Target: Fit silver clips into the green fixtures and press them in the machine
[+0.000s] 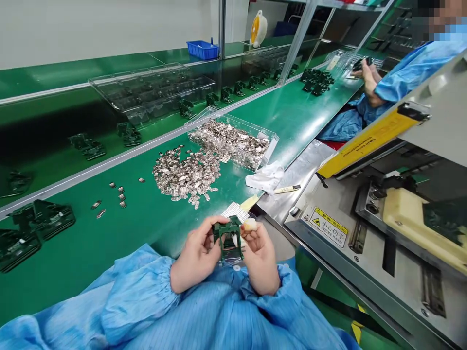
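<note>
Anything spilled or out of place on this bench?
Possibly: a pile of small metal pieces lies loose on the green bench, beside the clear bin of more, with several strays farther left. Looks like overflow, but may be deliberate.

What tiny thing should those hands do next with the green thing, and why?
Probably tilt the green part a little with the left hand for a better look: that hand grips its left side, and the right hand's fingers partly cover its right side.

Pale wall (109,29) behind metal shelving posts (305,36), probably a workshop.
</note>
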A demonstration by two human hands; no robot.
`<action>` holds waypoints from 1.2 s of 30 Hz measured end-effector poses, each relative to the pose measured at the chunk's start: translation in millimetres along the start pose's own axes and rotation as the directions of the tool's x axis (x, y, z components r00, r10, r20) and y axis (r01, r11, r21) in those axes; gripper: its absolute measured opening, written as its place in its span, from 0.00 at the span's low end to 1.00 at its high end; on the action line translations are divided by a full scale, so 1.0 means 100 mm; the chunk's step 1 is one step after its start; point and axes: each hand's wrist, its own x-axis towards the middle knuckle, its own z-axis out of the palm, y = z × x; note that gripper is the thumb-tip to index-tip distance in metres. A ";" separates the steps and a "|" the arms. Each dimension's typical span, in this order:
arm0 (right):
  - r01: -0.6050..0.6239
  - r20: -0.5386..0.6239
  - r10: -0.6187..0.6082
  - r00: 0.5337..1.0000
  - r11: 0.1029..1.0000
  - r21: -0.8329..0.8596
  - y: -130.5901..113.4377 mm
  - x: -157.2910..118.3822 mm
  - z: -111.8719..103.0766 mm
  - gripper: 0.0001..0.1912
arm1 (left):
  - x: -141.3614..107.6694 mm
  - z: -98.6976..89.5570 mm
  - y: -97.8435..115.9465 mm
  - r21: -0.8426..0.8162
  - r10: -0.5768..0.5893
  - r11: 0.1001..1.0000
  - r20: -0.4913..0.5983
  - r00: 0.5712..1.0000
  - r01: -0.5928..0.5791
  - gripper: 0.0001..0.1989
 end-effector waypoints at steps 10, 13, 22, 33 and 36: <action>0.018 -0.014 -0.024 1.000 0.946 -0.325 0.52 0.12 -0.16 0.09 | 0.63 0.26 -0.20 -0.314 0.034 0.945 -0.187 0.982 -0.092 0.19; 0.059 0.002 -0.062 0.998 0.942 -0.331 0.61 0.17 -0.03 0.13 | 0.64 0.33 -0.27 -0.308 0.050 0.945 -0.191 0.980 -0.108 0.21; 0.304 0.189 -0.245 0.951 0.856 -0.418 0.72 0.28 -0.20 0.18 | 0.62 0.32 -0.24 -0.225 0.058 0.969 -0.207 0.977 -0.105 0.19; 0.124 0.326 0.093 0.941 0.800 -0.587 0.31 0.22 -0.54 0.13 | 0.57 0.27 -0.22 -0.339 -0.025 0.940 -0.207 0.978 -0.047 0.21; 0.010 0.256 0.170 0.952 0.816 -0.577 0.02 0.18 -0.55 0.04 | 0.49 0.24 -0.19 -0.348 -0.059 0.937 -0.167 0.984 -0.003 0.20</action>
